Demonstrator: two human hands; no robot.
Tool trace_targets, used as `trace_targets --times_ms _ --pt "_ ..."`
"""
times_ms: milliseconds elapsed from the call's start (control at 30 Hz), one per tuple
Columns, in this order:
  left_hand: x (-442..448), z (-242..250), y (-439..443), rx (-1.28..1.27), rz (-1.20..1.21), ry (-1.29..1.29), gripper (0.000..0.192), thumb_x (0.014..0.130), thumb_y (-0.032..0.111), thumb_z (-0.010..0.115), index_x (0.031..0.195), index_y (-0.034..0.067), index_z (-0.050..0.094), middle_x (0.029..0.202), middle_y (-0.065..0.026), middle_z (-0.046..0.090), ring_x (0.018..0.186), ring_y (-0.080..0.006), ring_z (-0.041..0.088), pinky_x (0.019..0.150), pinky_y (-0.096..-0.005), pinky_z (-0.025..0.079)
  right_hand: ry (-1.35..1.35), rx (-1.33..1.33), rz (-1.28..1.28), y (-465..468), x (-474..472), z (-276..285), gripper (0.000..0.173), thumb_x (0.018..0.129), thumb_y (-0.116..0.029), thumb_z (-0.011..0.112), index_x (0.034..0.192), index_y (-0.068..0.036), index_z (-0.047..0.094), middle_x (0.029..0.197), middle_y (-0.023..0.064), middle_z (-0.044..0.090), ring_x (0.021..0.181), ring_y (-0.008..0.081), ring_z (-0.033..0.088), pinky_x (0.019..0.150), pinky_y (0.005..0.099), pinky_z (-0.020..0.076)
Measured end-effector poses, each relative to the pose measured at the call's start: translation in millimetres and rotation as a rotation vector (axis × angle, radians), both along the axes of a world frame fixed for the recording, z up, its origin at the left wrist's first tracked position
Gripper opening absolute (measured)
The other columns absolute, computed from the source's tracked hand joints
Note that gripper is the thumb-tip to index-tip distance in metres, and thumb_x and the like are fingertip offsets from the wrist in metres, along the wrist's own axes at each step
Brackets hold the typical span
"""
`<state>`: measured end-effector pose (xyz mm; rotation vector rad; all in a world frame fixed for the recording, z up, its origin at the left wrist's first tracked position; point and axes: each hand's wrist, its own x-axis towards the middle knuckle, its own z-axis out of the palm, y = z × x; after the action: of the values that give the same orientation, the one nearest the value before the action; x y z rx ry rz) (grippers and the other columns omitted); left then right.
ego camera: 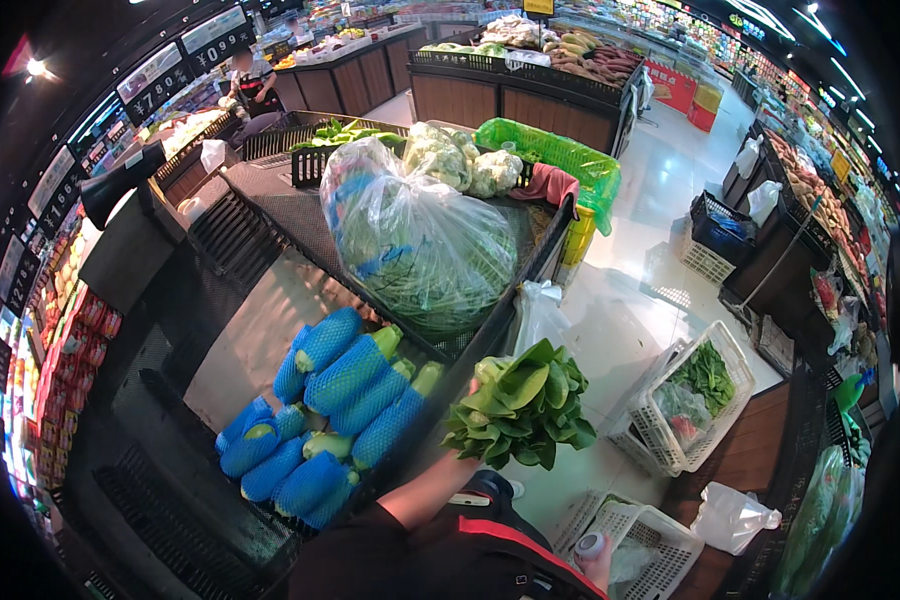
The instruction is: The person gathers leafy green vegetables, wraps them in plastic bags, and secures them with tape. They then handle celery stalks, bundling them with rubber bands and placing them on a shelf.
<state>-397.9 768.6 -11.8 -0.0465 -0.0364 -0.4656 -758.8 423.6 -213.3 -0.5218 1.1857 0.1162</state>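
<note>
A bunch of leafy greens point(529, 405) hangs over the aisle, held by its pale stem end in my left hand point(474, 385), which the leaves mostly hide. My right hand point(602, 568), low in the view, grips a small round-topped pale object point(590, 545) whose kind I cannot tell. To the left, several pale green gourds in blue foam nets point(352, 382) lie on the display stand. Behind them rests a large clear plastic bag of green vegetables point(427, 247), knotted at the top. Cauliflowers point(495, 174) sit behind that bag.
White plastic crates point(746, 360) with bagged and loose greens stand at the right. Another white crate point(679, 559) is beside my right hand. A green-lined basket point(547, 142) stands at the stand's far corner. A person point(255, 82) is at the far left counter.
</note>
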Motion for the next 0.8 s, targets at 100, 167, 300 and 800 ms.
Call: trace_targets --times_ms 100,167,300,800 --pt "-29.5 -2.6 4.6 0.035 0.002 0.017 0.056 0.087 0.046 0.044 0.128 0.007 0.041 0.119 -0.0175 0.048 0.108 -0.0352 0.051 0.093 -0.049 0.039 0.074 0.032 -0.064 0.8 -25.7 6.6 0.05 0.083 -0.064 0.058 0.113 -0.024 0.059 0.113 0.0038 0.062 0.107 0.0288 0.056 0.084 0.0524 0.0464" --pt "-55.5 -5.5 11.8 0.074 0.008 0.036 0.054 0.087 0.044 0.044 0.126 0.007 0.042 0.116 -0.0175 0.048 0.106 -0.0354 0.052 0.092 -0.0491 0.04 0.124 0.047 -0.089 -0.1 -47.8 5.9 0.05 0.083 -0.064 0.058 0.113 -0.024 0.058 0.113 0.0036 0.062 0.107 0.0285 0.056 0.083 0.0524 0.0465" --pt "-108.3 -8.0 27.5 0.188 -0.028 0.083 0.049 0.086 0.04 0.045 0.122 0.007 0.044 0.111 -0.0176 0.049 0.102 -0.0358 0.053 0.088 -0.0491 0.04 -0.089 -0.01 -0.048 -1.4 -137.3 -46.4 0.05 0.083 -0.064 0.057 0.115 -0.026 0.058 0.114 0.0036 0.062 0.106 0.0295 0.057 0.082 0.052 0.0461" --pt "-213.0 -45.6 80.4 1.107 -0.514 -0.071 0.031 0.082 0.024 0.05 0.107 0.006 0.05 0.091 -0.0179 0.053 0.086 -0.0373 0.056 0.075 -0.0493 0.042 0.365 -0.118 -0.681 255.1 -353.3 -8.0 0.046 0.08 -0.052 0.07 0.104 -0.013 0.067 0.097 0.0072 0.067 0.086 0.0261 0.065 0.07 0.0457 0.0525"
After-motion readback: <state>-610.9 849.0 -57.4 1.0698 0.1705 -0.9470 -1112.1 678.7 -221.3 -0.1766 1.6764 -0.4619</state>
